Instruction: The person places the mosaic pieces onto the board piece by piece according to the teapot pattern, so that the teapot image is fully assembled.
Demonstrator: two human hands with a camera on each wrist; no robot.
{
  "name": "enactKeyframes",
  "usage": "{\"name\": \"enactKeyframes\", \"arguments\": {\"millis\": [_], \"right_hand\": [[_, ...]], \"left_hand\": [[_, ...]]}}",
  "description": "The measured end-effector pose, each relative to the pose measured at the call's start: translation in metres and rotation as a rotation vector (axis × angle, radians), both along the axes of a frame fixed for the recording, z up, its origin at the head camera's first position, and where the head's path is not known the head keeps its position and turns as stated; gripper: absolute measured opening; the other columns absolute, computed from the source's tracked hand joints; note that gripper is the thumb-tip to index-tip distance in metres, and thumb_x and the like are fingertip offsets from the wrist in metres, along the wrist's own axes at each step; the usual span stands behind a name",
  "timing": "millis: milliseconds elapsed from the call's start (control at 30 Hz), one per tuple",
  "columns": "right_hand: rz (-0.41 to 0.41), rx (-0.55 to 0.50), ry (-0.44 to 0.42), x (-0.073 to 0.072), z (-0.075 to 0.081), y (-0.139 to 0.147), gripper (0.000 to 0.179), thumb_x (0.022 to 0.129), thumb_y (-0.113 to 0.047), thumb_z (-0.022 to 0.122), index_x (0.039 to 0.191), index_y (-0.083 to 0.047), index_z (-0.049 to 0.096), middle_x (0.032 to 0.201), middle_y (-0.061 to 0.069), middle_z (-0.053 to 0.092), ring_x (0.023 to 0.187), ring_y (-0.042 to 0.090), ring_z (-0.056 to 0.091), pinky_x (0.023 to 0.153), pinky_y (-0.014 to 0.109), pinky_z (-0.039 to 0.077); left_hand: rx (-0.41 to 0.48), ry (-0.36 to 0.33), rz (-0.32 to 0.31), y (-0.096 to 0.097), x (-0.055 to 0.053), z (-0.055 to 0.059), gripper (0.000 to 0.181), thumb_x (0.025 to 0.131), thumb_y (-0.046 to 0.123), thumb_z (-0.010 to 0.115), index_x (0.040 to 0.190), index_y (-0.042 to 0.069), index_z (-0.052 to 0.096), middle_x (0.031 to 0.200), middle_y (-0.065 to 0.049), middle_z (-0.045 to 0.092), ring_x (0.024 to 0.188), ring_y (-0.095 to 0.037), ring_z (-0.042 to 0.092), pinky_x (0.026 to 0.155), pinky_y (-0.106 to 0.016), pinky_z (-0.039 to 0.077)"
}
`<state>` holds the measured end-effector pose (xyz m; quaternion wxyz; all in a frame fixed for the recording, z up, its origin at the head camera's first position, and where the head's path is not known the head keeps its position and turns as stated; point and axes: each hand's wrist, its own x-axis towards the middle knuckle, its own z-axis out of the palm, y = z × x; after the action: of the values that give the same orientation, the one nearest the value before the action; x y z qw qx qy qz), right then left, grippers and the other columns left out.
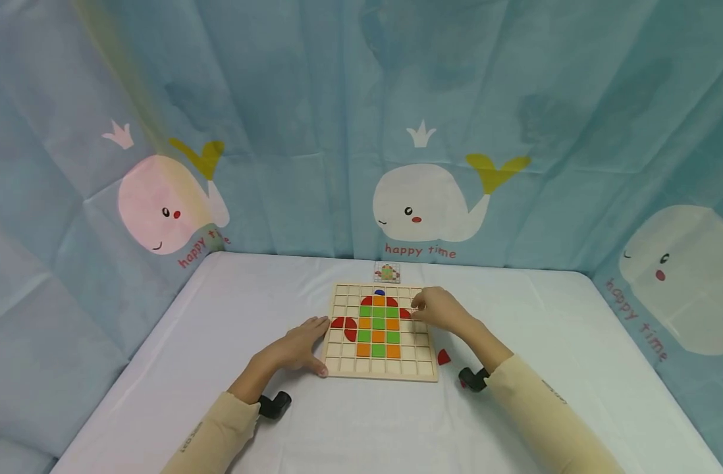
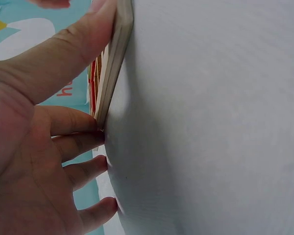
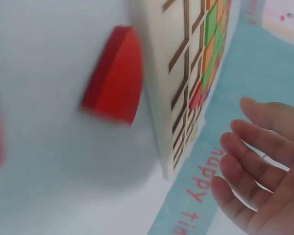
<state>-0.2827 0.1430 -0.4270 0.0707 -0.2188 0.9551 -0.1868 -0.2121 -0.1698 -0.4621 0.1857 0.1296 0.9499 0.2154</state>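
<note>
A wooden grid board lies on the white table. Green, orange and red pieces fill its middle, with a blue piece at the top. My left hand rests along the board's left side, thumb at the near corner and fingers fairly straight against the edge. Over the right part of the board is my right hand, near a red quarter-round piece in the grid. In the right wrist view its fingers are loosely bent, apart from the thumb, with nothing between them.
A loose red quarter-round piece lies right of the board. Another red piece is partly hidden below the right wrist camera. A small picture card lies behind the board. A blue whale-print curtain hangs around the table.
</note>
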Motion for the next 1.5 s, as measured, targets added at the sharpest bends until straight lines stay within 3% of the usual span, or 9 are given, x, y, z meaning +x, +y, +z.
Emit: {"name": "enactKeyframes", "arguments": {"millis": [267, 700, 800, 1000, 1267, 1400, 1500], "right_hand": [[0.002, 0.009, 0.012, 0.020, 0.008, 0.038, 0.022, 0.086, -0.016, 0.073, 0.104, -0.003, 0.074, 0.088, 0.003, 0.067, 0.082, 0.016, 0.059, 0.073, 0.032, 0.053], [-0.018, -0.020, -0.060, 0.039, -0.008, 0.080, 0.020, 0.085, -0.015, 0.073, 0.102, -0.005, 0.075, 0.091, 0.000, 0.068, 0.084, 0.014, 0.060, 0.075, 0.032, 0.055], [-0.005, -0.023, -0.066, 0.045, -0.014, 0.083, 0.018, 0.084, -0.013, 0.074, 0.101, -0.006, 0.076, 0.092, -0.001, 0.069, 0.085, 0.013, 0.060, 0.077, 0.032, 0.054], [0.108, -0.003, -0.029, 0.057, -0.023, 0.076, 0.018, 0.081, -0.012, 0.075, 0.099, -0.009, 0.076, 0.096, -0.003, 0.067, 0.093, 0.016, 0.061, 0.082, 0.036, 0.055], [0.215, 0.076, 0.037, 0.060, -0.027, 0.067, 0.023, 0.079, -0.004, 0.075, 0.100, -0.013, 0.075, 0.102, -0.004, 0.066, 0.096, 0.016, 0.058, 0.084, 0.035, 0.054], [0.212, 0.090, 0.051, 0.061, -0.028, 0.065, 0.021, 0.078, -0.004, 0.076, 0.096, -0.013, 0.076, 0.092, -0.007, 0.065, 0.086, 0.010, 0.054, 0.076, 0.027, 0.052], [0.162, 0.095, 0.035, 0.061, -0.028, 0.063, 0.017, 0.077, -0.008, 0.078, 0.094, -0.012, 0.076, 0.087, -0.008, 0.062, 0.081, 0.007, 0.051, 0.073, 0.025, 0.050]], "left_hand": [[0.000, 0.006, -0.007, 0.000, 0.000, -0.002, 0.108, 0.066, 0.030, 0.089, 0.151, 0.001, 0.031, 0.161, -0.015, 0.026, 0.150, -0.036, 0.018, 0.119, -0.059, 0.020], [-0.008, 0.002, -0.009, 0.001, 0.001, 0.001, 0.107, 0.066, 0.031, 0.088, 0.151, 0.001, 0.030, 0.161, -0.016, 0.026, 0.150, -0.037, 0.018, 0.119, -0.060, 0.020], [-0.012, -0.004, -0.006, 0.001, 0.000, 0.000, 0.108, 0.066, 0.032, 0.088, 0.152, 0.001, 0.030, 0.161, -0.015, 0.026, 0.151, -0.037, 0.018, 0.119, -0.059, 0.020], [-0.014, 0.005, -0.004, 0.000, 0.000, -0.001, 0.109, 0.065, 0.031, 0.089, 0.151, 0.001, 0.031, 0.161, -0.015, 0.027, 0.150, -0.037, 0.018, 0.119, -0.059, 0.020], [-0.010, -0.006, 0.000, 0.001, 0.000, -0.001, 0.108, 0.066, 0.031, 0.089, 0.152, 0.001, 0.029, 0.161, -0.015, 0.026, 0.150, -0.037, 0.018, 0.119, -0.058, 0.020], [-0.012, -0.004, 0.000, 0.001, 0.000, 0.000, 0.108, 0.066, 0.031, 0.089, 0.152, 0.001, 0.030, 0.161, -0.015, 0.026, 0.150, -0.037, 0.018, 0.119, -0.059, 0.020], [-0.013, -0.004, 0.001, 0.001, 0.000, 0.000, 0.109, 0.065, 0.031, 0.089, 0.152, 0.001, 0.030, 0.161, -0.015, 0.026, 0.150, -0.037, 0.018, 0.119, -0.059, 0.021]]}}
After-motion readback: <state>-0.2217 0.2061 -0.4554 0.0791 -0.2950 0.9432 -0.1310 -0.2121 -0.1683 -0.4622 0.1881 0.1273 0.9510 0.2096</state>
